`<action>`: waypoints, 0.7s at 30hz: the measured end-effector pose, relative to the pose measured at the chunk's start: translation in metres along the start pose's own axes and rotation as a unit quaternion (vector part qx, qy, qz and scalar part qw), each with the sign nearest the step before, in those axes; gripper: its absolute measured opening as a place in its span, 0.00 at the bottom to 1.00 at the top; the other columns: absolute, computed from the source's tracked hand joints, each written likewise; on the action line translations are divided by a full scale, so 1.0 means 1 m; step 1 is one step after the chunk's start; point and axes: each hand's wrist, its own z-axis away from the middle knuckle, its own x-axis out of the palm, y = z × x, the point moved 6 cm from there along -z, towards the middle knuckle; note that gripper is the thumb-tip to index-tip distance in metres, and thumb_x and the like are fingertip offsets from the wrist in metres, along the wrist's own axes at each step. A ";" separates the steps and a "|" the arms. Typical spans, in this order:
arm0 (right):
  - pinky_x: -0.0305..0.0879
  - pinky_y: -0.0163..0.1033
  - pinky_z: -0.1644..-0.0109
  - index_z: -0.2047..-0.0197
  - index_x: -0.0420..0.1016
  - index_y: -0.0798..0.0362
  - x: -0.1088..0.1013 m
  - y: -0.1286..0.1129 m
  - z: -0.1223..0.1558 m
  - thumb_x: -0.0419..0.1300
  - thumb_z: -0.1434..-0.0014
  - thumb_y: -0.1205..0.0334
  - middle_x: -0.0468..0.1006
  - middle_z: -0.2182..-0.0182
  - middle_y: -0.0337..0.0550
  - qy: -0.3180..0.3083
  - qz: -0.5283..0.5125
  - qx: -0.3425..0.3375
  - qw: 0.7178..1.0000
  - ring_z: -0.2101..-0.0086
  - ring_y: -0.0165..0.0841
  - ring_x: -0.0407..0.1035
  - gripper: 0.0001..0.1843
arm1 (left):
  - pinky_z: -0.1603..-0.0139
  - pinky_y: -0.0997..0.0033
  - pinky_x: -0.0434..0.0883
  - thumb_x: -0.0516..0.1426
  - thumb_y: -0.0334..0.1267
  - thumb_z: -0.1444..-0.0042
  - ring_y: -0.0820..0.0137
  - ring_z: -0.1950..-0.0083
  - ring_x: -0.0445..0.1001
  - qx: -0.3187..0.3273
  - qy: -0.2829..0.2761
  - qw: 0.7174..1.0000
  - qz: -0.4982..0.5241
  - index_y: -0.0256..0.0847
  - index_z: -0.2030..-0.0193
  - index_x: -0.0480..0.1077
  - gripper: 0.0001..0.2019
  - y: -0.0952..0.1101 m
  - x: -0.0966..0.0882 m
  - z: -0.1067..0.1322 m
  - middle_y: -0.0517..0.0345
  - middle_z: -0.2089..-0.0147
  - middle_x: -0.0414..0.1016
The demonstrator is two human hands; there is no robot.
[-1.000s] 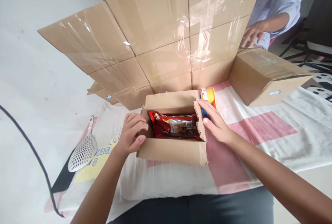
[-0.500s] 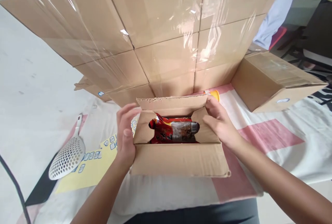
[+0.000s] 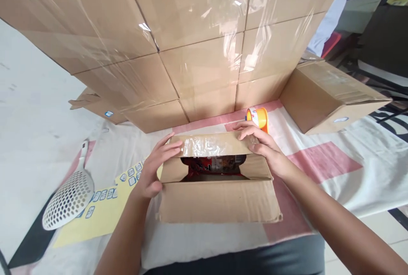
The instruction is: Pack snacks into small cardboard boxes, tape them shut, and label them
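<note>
left hand (image 3: pixel 152 172) flat, right hand (image 3: pixel 266 152) flat

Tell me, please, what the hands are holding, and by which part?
The far flap of the box: left hand at its left end, right hand at its right end.

This looks like a room in a home turned into a makeshift packing spot. Sealed cartons (image 3: pixel 204 32), shiny with clear tape, are stacked like a wall along the back, and a spare carton (image 3: pixel 331 92) sits to the right. The worktop is covered with a soft white and pink cloth (image 3: pixel 318 160), more bedsheet than bench. A tape roll (image 3: pixel 259 117) stands on it behind a small box (image 3: pixel 219 200) holding a snack pack (image 3: pixel 213 165). A kitchen skimmer (image 3: pixel 68 198) lies at the left, and a dark chair (image 3: pixel 382 41) stands at the far right.
</note>
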 end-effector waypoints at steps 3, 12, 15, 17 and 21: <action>0.61 0.54 0.37 0.55 0.76 0.42 0.000 -0.001 0.001 0.54 0.43 0.65 0.72 0.44 0.40 0.022 -0.007 0.002 1.000 0.39 0.46 0.62 0.15 | 0.28 0.26 0.55 0.42 0.57 0.29 0.43 0.23 0.55 0.038 -0.022 0.999 0.021 0.47 0.32 0.67 0.29 0.001 0.000 0.000 0.42 0.31 0.69; 0.65 0.47 0.45 0.54 0.76 0.41 -0.006 0.001 0.004 0.54 0.39 0.64 0.76 0.51 0.39 0.071 0.002 0.009 0.997 0.47 0.43 0.68 0.14 | 0.32 0.34 0.65 0.45 0.73 0.38 0.42 0.23 0.56 0.122 -0.057 0.988 -0.081 0.48 0.24 0.55 0.43 -0.002 0.001 0.004 0.34 0.28 0.62; 0.67 0.47 0.48 0.49 0.73 0.40 -0.009 0.006 0.006 0.55 0.40 0.63 0.75 0.50 0.39 0.098 -0.017 0.031 0.995 0.51 0.43 0.70 0.17 | 0.34 0.39 0.68 0.49 0.71 0.38 0.43 0.24 0.58 0.126 -0.072 0.981 -0.130 0.48 0.24 0.52 0.43 -0.001 -0.005 0.004 0.35 0.27 0.62; 0.68 0.47 0.48 0.46 0.71 0.40 -0.009 0.006 0.007 0.56 0.41 0.62 0.74 0.48 0.40 0.108 -0.023 0.033 0.993 0.50 0.43 0.69 0.19 | 0.35 0.42 0.70 0.55 0.67 0.39 0.44 0.25 0.61 0.112 -0.085 0.978 -0.154 0.50 0.25 0.55 0.40 0.001 -0.007 0.004 0.37 0.28 0.64; 0.67 0.49 0.42 0.44 0.70 0.39 -0.005 0.000 0.009 0.56 0.36 0.60 0.73 0.45 0.41 0.089 0.002 0.009 0.996 0.44 0.43 0.67 0.17 | 0.35 0.38 0.67 0.55 0.66 0.39 0.44 0.31 0.67 0.067 -0.013 0.991 -0.114 0.47 0.38 0.69 0.32 0.013 -0.007 0.002 0.41 0.36 0.73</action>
